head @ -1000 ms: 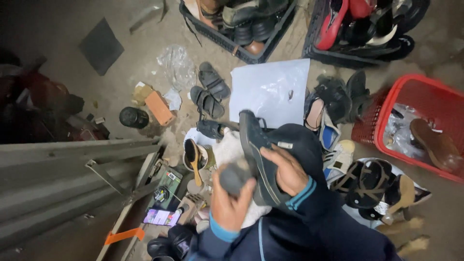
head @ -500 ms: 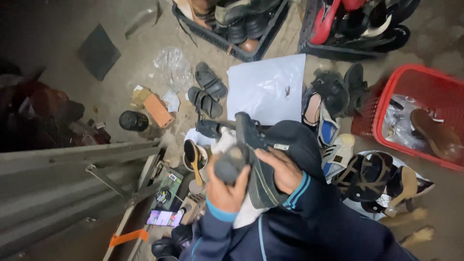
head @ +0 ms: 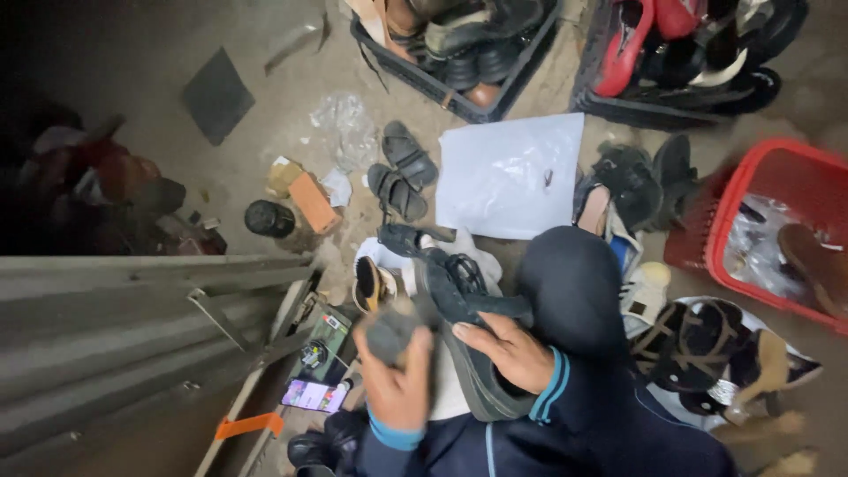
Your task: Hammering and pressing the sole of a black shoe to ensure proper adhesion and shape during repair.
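Observation:
My right hand (head: 508, 349) grips a dark sandal (head: 464, 340) by its strap, sole side tilted toward me, resting over my knee (head: 565, 283). Just left of the sandal, my left hand (head: 397, 380) is closed around a dark grey block-like object (head: 389, 331); the object is blurred and I cannot tell what it is. A white cloth (head: 446, 389) lies under the sandal on my lap. Both sleeves are dark blue with teal cuffs.
A white plastic sheet (head: 512, 172) lies ahead with a pair of dark sandals (head: 397, 172) beside it. Black crates of shoes (head: 459, 44) stand at the top, a red basket (head: 777, 225) at right. Grey metal sheeting (head: 132, 327) fills the left. Small tins and bottles (head: 318, 353) sit near my left knee.
The sandal has tipped lower across my lap, and my left hand with the grey object has shifted slightly down and left beside it. The view has drifted a little.

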